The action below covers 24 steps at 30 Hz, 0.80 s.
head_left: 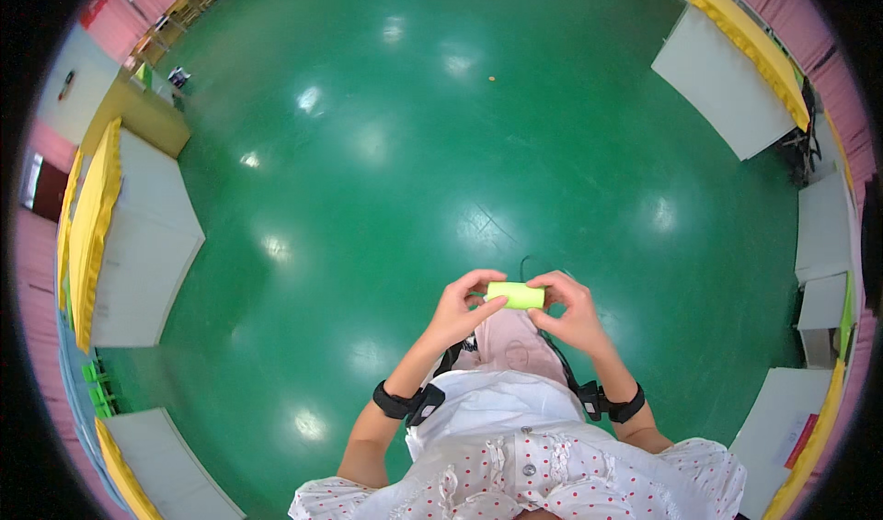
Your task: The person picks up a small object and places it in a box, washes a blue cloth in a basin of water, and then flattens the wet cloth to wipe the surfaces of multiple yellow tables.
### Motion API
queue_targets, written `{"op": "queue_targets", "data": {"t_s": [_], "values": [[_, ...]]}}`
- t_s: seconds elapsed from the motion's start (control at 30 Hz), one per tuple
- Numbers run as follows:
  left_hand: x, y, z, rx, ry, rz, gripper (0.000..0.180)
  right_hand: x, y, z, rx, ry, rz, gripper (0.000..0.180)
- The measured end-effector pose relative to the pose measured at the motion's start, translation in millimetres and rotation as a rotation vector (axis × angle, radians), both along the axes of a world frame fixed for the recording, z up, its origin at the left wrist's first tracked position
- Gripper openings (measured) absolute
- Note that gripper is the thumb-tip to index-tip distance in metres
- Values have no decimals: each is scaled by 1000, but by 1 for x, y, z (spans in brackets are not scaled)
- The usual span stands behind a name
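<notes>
One yellow-green cylinder (516,296) lay crosswise at the lower centre of the frame, held between two hands. The left hand (463,308) had its thumb and fingers clamped on the left end; the right hand (572,312) pinched the right end likewise. Two black bands, one on the left forearm (409,402) and one on the right (611,402), showed below. Green floor (405,180) spread from the hands to the top edge, bordered by white panels (152,244) at left and right.
</notes>
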<state>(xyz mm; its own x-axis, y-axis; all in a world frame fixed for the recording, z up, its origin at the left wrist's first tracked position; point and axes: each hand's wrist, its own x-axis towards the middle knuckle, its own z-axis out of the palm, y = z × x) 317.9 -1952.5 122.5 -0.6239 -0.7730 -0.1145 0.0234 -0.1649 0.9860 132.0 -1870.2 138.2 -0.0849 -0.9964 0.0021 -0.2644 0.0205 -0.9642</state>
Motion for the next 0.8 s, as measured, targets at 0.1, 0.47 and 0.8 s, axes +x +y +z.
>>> {"op": "queue_targets", "data": {"t_s": [0.1,0.47,0.8], "values": [[-30,-110,-17,-151,-123,-92,39,-27,-96,-39,66,-127,37,40],[-70,-469,-28,121,-133,206,24,-76,-535,-18,3,122,449,40],[-126,-841,-71,369,-298,125,24,-150,-900,-45,196,185,595,42]]}}
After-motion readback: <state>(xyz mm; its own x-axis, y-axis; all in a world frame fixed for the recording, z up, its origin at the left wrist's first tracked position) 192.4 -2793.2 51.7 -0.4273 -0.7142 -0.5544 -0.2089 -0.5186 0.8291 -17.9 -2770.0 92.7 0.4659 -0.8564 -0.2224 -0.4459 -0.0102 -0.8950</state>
